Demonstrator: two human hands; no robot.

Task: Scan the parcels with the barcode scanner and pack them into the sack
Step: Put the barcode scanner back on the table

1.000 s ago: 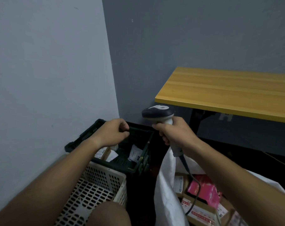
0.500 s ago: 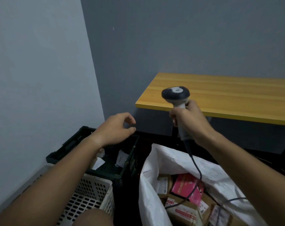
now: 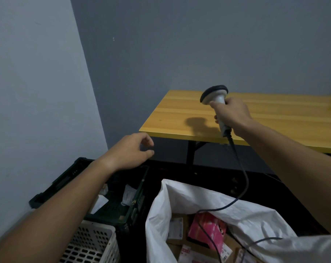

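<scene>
We see the sack (image 3: 181, 204) at lower right with parcels (image 3: 204, 232) inside — the crate (image 3: 66, 179) to its left, the basket (image 3: 96, 242) nearer us, the table (image 3: 180, 114) behind.

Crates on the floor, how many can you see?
2. A dark green crate sits against the wall under the left hand, with parcels inside. A white crate sits in front of it, at the bottom edge. More may lie out of view.
</scene>
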